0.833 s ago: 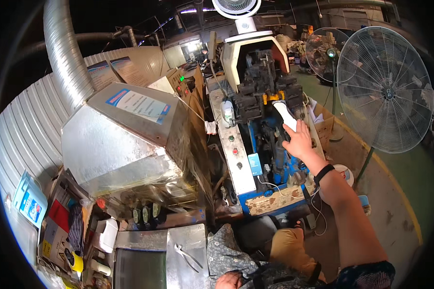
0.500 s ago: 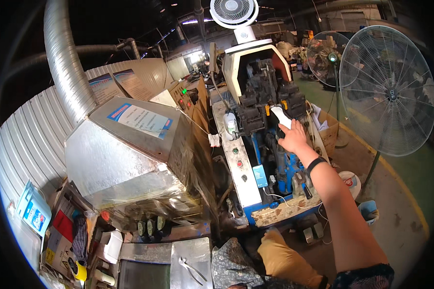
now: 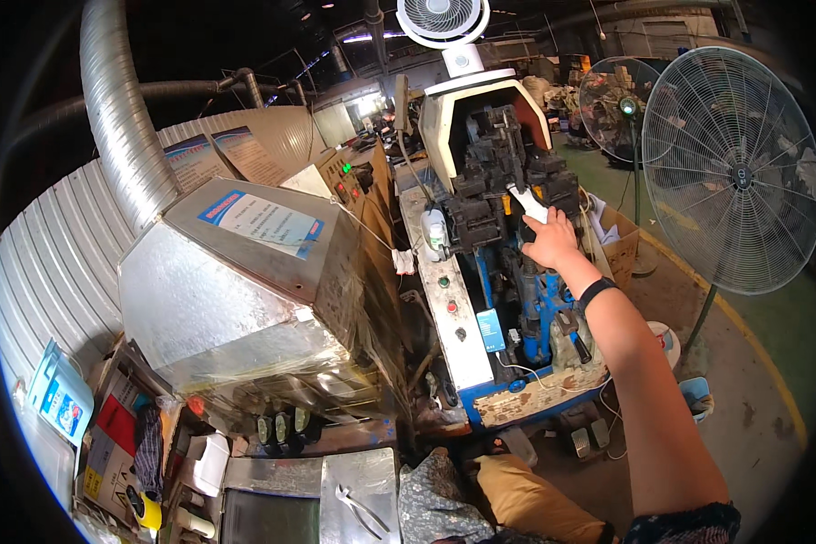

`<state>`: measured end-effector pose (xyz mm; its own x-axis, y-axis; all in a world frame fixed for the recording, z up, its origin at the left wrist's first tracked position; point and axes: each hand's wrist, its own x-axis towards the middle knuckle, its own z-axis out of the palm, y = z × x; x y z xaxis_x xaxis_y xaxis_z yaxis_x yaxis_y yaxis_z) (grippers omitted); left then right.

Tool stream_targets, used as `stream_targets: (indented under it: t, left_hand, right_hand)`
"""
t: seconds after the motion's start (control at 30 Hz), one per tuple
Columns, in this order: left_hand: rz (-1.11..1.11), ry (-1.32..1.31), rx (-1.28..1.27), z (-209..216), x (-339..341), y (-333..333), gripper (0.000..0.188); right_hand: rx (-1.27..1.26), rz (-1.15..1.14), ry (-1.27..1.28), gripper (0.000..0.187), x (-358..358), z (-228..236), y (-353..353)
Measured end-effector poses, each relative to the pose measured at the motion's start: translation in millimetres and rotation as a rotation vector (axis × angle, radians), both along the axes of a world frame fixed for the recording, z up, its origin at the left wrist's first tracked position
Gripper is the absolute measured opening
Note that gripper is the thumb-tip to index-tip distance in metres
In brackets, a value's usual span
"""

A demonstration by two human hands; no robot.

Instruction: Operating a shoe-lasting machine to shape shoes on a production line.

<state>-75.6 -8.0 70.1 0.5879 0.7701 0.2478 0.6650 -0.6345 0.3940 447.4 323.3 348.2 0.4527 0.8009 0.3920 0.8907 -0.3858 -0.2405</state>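
My right hand reaches out to the black clamping machine. Its fingers are on the near end of a long white shoe-shaped piece, whose far end lies among the machine's dark jaws. How the fingertips grip it is partly hidden. A black band circles my right wrist. My left hand does not show.
A blue control box and a button panel are on the machine's front. Left stands a metal hood; pliers lie on a metal plate below it. A large floor fan is at right.
My right hand has shifted slightly up with the white piece, whose far end now sits closer into the machine's jaws. A dark part of the machine above it has come down toward the piece.
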Motion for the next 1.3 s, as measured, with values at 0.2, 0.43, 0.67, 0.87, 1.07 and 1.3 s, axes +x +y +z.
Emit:
stream_targets:
  t: [0.2,0.43,0.67,0.87,1.07,1.3]
  left_hand:
    - [0.013,-0.020,0.082,2.8,9.1,-3.5,0.024]
    - [0.009,-0.017,0.085,0.7,8.7,-3.6,0.025]
    - [0.002,0.020,0.016,1.1,6.5,-3.7,0.028]
    - [0.010,0.032,-0.041,4.6,7.2,-4.8,0.029]
    - [0.022,0.043,-0.055,2.3,7.3,-5.2,0.028]
    - [0.018,0.028,-0.026,1.8,8.2,-7.0,0.033]
  right_hand:
    - [0.003,0.002,-0.012,0.071,-1.8,1.9,-0.1]
    - [0.015,-0.007,-0.004,0.070,-1.2,-0.1,-0.8]
    - [0.017,-0.003,0.015,0.070,-1.9,-1.3,-0.6]
    - [0.020,-0.010,-0.003,0.069,-0.9,6.5,-1.7]
    - [-0.111,0.018,0.032,0.071,4.0,31.5,5.6]
    - [-0.014,-0.107,0.067,0.076,-3.8,34.0,2.1]
